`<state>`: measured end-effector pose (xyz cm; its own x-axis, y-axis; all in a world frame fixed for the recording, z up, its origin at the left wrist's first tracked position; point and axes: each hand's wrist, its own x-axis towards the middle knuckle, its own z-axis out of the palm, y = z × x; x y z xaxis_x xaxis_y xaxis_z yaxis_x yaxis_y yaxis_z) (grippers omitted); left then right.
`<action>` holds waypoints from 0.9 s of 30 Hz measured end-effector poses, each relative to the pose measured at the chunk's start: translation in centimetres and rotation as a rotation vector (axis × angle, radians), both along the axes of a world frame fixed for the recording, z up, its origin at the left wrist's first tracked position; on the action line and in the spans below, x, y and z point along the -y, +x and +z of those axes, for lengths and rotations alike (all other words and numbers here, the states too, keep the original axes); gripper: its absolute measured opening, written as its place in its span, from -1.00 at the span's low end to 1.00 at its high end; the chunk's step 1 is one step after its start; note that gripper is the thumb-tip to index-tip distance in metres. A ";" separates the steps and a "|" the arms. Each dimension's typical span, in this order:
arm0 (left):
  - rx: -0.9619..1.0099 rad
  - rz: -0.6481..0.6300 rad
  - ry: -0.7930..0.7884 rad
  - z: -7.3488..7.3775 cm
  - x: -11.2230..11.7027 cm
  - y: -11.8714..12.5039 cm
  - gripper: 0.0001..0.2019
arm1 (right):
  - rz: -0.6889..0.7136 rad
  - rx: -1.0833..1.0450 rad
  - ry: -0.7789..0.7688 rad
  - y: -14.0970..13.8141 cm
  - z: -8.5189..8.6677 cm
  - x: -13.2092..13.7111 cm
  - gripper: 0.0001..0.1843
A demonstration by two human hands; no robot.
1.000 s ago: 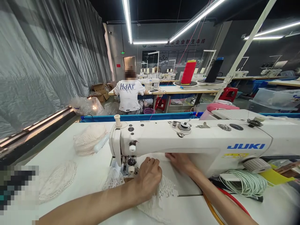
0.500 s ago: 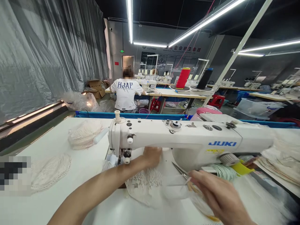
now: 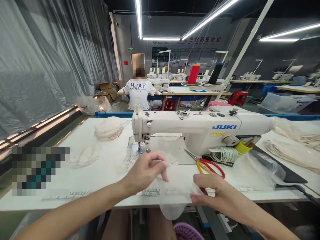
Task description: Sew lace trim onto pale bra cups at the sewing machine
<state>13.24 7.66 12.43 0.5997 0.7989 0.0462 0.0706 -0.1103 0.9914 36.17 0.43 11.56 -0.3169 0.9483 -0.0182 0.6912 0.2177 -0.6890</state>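
A sheer white fabric piece (image 3: 175, 196) is stretched between my hands, its rounded lower end hanging over the table's front edge. My left hand (image 3: 150, 170) has its fingers curled on the fabric's left side. My right hand (image 3: 212, 191) pinches its right edge between thumb and fingers. White lace (image 3: 130, 158) lies by the needle of the white sewing machine (image 3: 172, 125), partly hidden behind my left hand. Scissors (image 3: 208, 165) with red and yellow handles rest on the table just beyond my right hand, touching neither hand.
Lace stacks (image 3: 110, 128) lie on the left of the table (image 3: 57, 176), and more cream pieces (image 3: 290, 150) on the right. Beside the machine are a pale green cord coil (image 3: 223, 155) and a yellow holder (image 3: 243, 148). Ahead, a person (image 3: 140, 91) sits at another table.
My left hand has drawn back toward me from under the machine's arm. My right hand has let go of the scissors, which now lie on the table, and grips the sheer fabric.
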 end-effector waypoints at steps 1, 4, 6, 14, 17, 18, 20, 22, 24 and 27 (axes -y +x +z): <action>0.023 0.026 -0.039 -0.4 0.9 -1.7 -0.74 | 0.014 -0.096 -0.019 -0.4 -0.2 0.5 -0.67; -0.004 -0.011 -0.242 -2.8 4.0 -5.9 -0.69 | -0.043 -0.421 -0.071 -2.8 -1.4 1.3 -0.68; -0.027 -0.095 -0.360 -4.7 5.9 -7.4 -0.68 | -0.090 -0.553 -0.148 -5.3 -2.6 1.4 -0.69; 0.119 -0.059 -0.463 -7.5 7.2 -7.2 -0.48 | 0.128 -0.269 -0.068 -12.4 -5.0 1.2 -0.71; 0.045 -0.059 -0.431 -7.6 7.0 -7.1 -0.71 | 0.072 -0.294 -0.126 -12.0 -5.1 1.4 -0.73; 0.007 -0.055 -0.385 -7.6 7.0 -7.3 -0.74 | 0.069 -0.311 -0.171 -11.7 -5.3 1.5 -0.68; -0.048 -0.017 -0.306 -7.7 7.0 -7.9 -0.75 | 0.116 -0.315 -0.274 -11.1 -5.9 1.6 -0.66; -0.074 0.010 -0.272 -7.9 6.9 -8.5 -0.78 | 0.150 -0.278 -0.315 -10.7 -6.5 1.6 -0.66; -0.108 0.005 -0.251 -8.2 6.8 -8.9 -0.81 | 0.130 -0.261 -0.269 -10.6 -7.0 1.4 -0.62; -0.138 -0.049 -0.261 -8.4 6.7 -9.0 -0.83 | 0.099 -0.300 -0.248 -10.9 -7.0 1.4 -0.62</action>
<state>4.24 0.91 4.06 0.6241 0.7430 -0.2417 0.2073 0.1408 0.9681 25.25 -0.95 4.58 -0.4329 0.8912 -0.1356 0.4353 0.0749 -0.8971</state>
